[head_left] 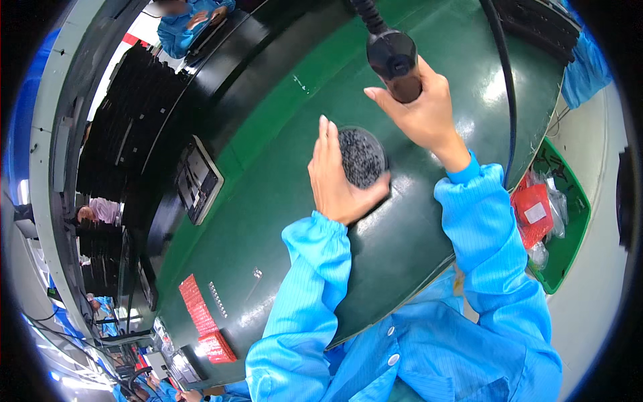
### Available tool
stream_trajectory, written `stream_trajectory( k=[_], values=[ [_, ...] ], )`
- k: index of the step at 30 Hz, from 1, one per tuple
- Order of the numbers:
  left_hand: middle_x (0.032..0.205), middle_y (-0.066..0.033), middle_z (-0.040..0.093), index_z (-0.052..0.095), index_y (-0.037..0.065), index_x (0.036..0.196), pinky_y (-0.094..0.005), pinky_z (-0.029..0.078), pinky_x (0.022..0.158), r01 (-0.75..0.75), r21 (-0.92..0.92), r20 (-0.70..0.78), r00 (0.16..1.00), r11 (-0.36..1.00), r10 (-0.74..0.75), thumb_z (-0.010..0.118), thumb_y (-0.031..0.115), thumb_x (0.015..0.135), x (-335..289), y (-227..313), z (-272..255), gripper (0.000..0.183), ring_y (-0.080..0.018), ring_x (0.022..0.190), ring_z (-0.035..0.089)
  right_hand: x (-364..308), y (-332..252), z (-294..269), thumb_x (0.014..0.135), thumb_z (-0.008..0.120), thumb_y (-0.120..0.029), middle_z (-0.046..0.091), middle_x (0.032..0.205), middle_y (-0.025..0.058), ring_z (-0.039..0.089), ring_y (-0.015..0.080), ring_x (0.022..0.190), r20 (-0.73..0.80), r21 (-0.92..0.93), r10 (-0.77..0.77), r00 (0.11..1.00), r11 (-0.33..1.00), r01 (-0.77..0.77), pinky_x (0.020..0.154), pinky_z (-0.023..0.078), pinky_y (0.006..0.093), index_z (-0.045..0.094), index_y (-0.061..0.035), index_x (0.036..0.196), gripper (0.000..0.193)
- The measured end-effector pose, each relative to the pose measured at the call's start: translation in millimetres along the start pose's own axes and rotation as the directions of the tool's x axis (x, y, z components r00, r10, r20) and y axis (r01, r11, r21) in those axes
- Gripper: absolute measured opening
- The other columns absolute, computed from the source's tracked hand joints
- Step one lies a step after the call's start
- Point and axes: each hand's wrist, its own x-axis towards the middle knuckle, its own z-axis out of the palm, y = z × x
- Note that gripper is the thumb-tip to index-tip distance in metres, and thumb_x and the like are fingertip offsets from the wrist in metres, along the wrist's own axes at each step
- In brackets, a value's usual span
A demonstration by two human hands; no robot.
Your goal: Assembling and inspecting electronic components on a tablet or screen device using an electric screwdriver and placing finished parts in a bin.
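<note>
A round dark dish (362, 158) with black-and-grey speckled contents sits on the green tabletop. My left hand (337, 179) is beside it, fingers stretched along its left side and the thumb, blurred by motion, at its near edge. That hand is open; whether it touches the dish I cannot tell. Farther right, my right hand (429, 115) is closed round the black head (390, 55) of a ribbed flexible hose. Some fingers are hidden behind the head. Both arms wear blue sleeves.
A strip of red packaging (199, 307) and a row of small parts (218, 299) lie at the left. A black tray (199, 179) stands farther back. On the right, a black cable (506, 80) runs past a green bin (571, 218) holding plastic bags. Other people sit beyond.
</note>
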Motion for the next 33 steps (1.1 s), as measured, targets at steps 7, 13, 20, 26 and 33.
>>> stream_trajectory(
  k=[7,13,20,26,33],
  values=[
    [0.143,-0.0222,0.037,0.035,-0.004,0.137,-0.0449,0.030,0.106,0.069,0.139,0.191,0.977,0.988,-0.095,0.083,0.033,0.054,-21.0,21.2,-9.1,0.102,-0.0375,0.131,0.037,1.9,1.7,3.5,0.069,0.078,-0.012,0.067,0.072,0.0131,0.068,0.0220,0.063,0.065,0.010,0.068,0.996,0.998,-0.069,0.058,0.051,0.0294,0.058,0.0001,0.093,0.033],
    [0.142,-0.0224,0.039,0.040,-0.006,0.135,-0.0449,0.026,0.109,0.047,-0.108,0.138,0.990,0.993,-0.032,0.071,0.032,0.078,-33.3,7.2,-40.2,0.075,-0.0367,0.133,0.036,3.6,-2.8,4.5,0.068,0.079,-0.012,0.064,0.067,0.0128,0.064,0.0208,0.057,0.026,0.067,0.020,0.999,0.997,-0.021,0.053,0.048,0.0301,0.057,0.0010,0.091,0.034],
    [0.151,-0.0159,0.026,0.028,-0.001,0.144,-0.0480,0.015,0.112,0.247,-0.748,0.149,0.967,0.616,-0.206,0.033,0.068,0.088,-20.5,31.0,-69.5,0.089,-0.0290,0.141,0.022,-5.7,-46.5,-4.7,0.067,0.082,-0.007,0.064,0.074,0.0024,0.058,0.0055,0.068,0.572,0.376,0.318,0.756,0.718,-0.586,0.059,0.048,0.0217,0.058,-0.0020,0.087,0.032],
    [0.151,-0.0153,0.026,0.026,-0.002,0.144,-0.0480,0.015,0.112,0.158,-0.787,0.152,0.986,0.596,-0.062,0.034,0.068,0.088,-10.6,40.5,-58.1,0.090,-0.0286,0.140,0.024,-19.0,-46.0,8.6,0.071,0.075,-0.004,0.064,0.077,0.0022,0.058,0.0056,0.071,0.583,0.499,0.213,0.784,0.668,-0.552,0.061,0.048,0.0220,0.061,-0.0010,0.090,0.024],
    [0.150,-0.0231,0.024,0.023,-0.005,0.144,-0.0398,0.017,0.113,0.105,-0.680,0.168,0.986,0.726,0.014,0.036,0.054,0.094,-2.7,42.2,-65.9,0.078,-0.0325,0.139,0.026,-18.6,-39.1,6.3,0.074,0.065,0.009,0.066,0.091,0.0087,0.064,0.0137,0.087,0.596,0.423,0.192,0.779,0.750,-0.509,0.074,0.053,0.0275,0.057,0.0043,0.109,0.036]
  ],
)
